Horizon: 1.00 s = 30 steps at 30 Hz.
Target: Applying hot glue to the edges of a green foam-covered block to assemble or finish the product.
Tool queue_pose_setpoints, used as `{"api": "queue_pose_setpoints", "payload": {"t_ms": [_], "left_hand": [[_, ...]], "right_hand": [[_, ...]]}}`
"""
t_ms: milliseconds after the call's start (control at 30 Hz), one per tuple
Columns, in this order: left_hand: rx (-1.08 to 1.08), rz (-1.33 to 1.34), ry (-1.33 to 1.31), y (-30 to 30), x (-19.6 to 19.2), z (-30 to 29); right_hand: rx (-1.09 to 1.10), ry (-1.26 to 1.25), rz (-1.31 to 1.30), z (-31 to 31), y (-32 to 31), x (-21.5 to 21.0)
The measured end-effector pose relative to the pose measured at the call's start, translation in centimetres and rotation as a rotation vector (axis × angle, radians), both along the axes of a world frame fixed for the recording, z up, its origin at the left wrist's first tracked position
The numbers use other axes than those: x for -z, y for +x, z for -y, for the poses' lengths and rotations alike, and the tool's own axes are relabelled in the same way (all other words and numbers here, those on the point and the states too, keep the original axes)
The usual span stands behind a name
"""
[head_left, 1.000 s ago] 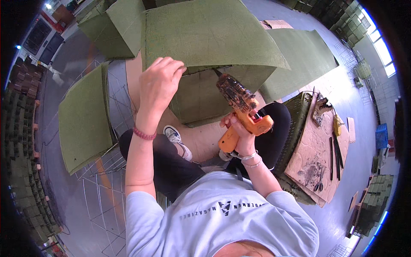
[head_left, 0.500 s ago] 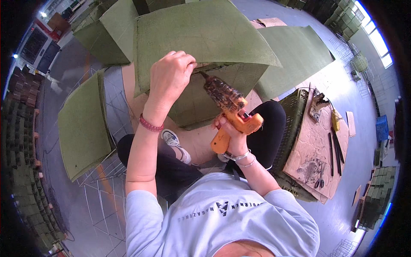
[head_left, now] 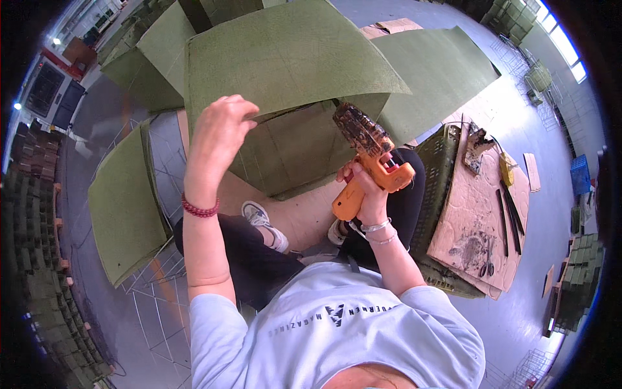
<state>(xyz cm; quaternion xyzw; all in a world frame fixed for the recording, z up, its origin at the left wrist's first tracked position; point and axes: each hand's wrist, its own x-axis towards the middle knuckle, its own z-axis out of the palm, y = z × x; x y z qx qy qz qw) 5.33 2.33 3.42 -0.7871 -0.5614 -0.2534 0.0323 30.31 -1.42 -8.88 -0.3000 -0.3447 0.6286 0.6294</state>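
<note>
My right hand (head_left: pixel 369 191) is wrapped around the grip of an orange glue gun (head_left: pixel 382 162). Dark, crusted residue covers the gun's front, and its nozzle points up at the front edge of a green mesh-textured sheet (head_left: pixel 285 55). That sheet lies over a green box-like body (head_left: pixel 304 149), with a dark gap beneath the edge. My left hand (head_left: pixel 220 136) is at the left part of this edge, fingers curled together near the thumb. Whether they pinch the edge or something thin cannot be made out.
Green panels stand at left (head_left: pixel 126 201) and lie at right (head_left: pixel 440 78). By my right knee, a green crate (head_left: pixel 440 175) carries cardboard (head_left: pixel 447 240) with scissors (head_left: pixel 487 266), dark sticks (head_left: pixel 508 217) and a yellow-handled tool (head_left: pixel 505 170). Wire frames (head_left: pixel 159 324) stand at lower left.
My left hand has moved left along the sheet's edge. The glue gun has shifted right and slightly up, its nozzle now farther from my left fingers. The view has shifted a little.
</note>
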Motion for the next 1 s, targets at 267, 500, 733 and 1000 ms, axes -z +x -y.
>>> {"api": "queue_pose_setpoints", "payload": {"t_ms": [267, 500, 733, 1000], "left_hand": [[-0.044, 0.194, -0.167, -1.3, -1.4, -0.1], [-0.050, 0.217, -0.168, -1.4, -1.1, 0.2], [-0.137, 0.169, -0.089, -1.0, -1.2, 0.4], [-0.213, 0.135, -0.044, -0.5, -1.2, 0.3]], "right_hand": [[-0.013, -0.021, -0.030, -0.4, 0.4, -0.6], [0.056, -0.026, -0.044, -0.7, 1.2, -0.7], [0.075, -0.014, -0.046, -1.2, 1.8, -1.0], [0.077, -0.036, -0.005, -1.5, 2.9, -0.3]]}}
